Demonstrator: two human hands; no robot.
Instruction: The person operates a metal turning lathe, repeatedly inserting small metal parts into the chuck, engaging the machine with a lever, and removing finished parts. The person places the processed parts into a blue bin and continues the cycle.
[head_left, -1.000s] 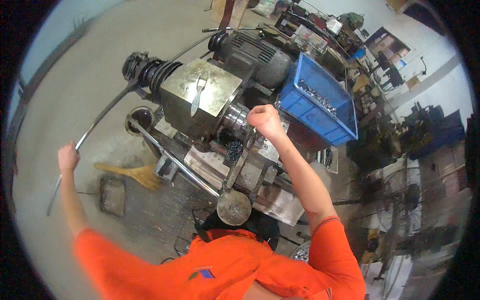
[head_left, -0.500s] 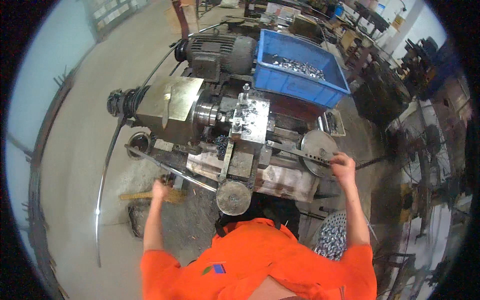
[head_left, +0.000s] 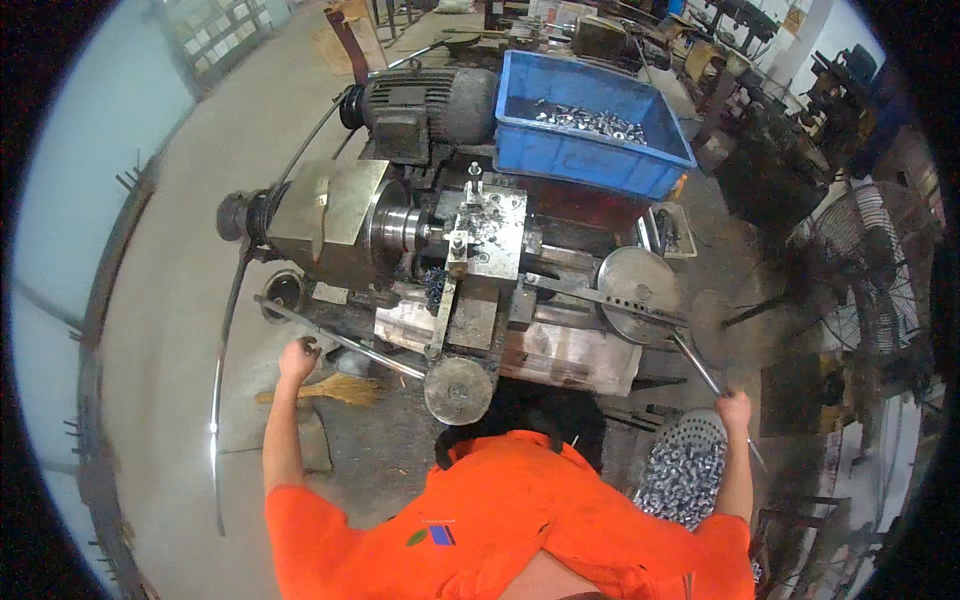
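As the right hand (head_left: 733, 408) clasps the slim lever (head_left: 700, 367), which runs up-left from it to the perforated bar (head_left: 620, 303), the left hand (head_left: 298, 360) hovers, curled, just beside the long handle (head_left: 367, 351); whether it holds anything, I cannot tell! Between the hands, farther ahead, sits the metal block (head_left: 492, 238).

Place: you stand in a metalworking workshop
Machine: a grimy lathe (head_left: 490, 240) before you
Motor (head_left: 440, 105): finned, behind the lathe
Crate (head_left: 590, 162): blue, holding small metal parts (head_left: 595, 122)

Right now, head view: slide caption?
Right hand grips a metal lever at the machine, left hand near a long rod.
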